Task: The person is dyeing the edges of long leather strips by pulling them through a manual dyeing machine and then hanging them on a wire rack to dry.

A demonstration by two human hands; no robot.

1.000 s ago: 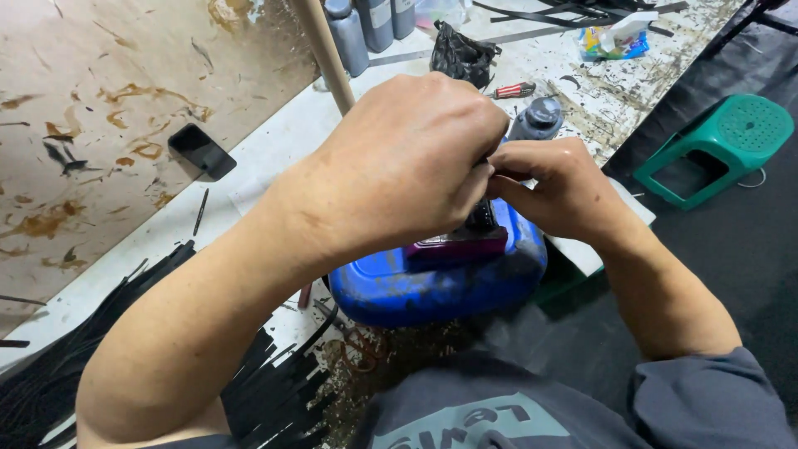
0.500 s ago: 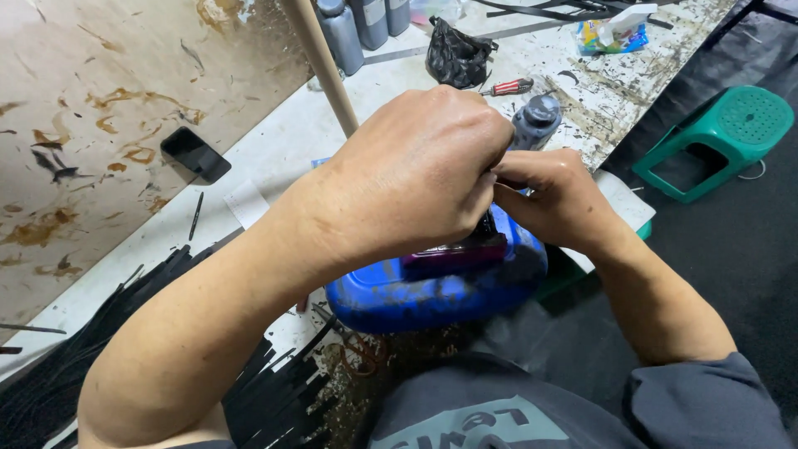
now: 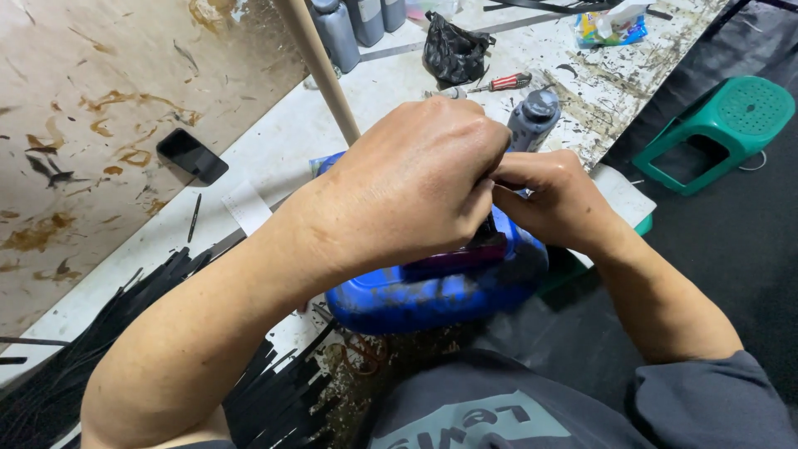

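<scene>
Item: our left hand (image 3: pixel 416 187) and right hand (image 3: pixel 557 199), both closed, pinch sth small and dark, mostly hidden, over blue tub (image 3: pixel 432 291) at bench edge (image 3: pixel 274 133). Step, we judge: fine pinch work mid-way. Next needs steady grip w/ both.

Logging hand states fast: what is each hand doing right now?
Left hand: closed, fingers curled; what it grips is hidden.
Right hand: closed, pinching something hidden, above the blue container.

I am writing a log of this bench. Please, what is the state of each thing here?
Left hand: closed over something small, hidden.
Right hand: pinching at the same spot.
Blue tub: open, under the hands.
Phone: screen dark, lying flat.
Grey bottle: upright, capped.
Screwdriver: lying flat.
Green stool: upright.
</scene>
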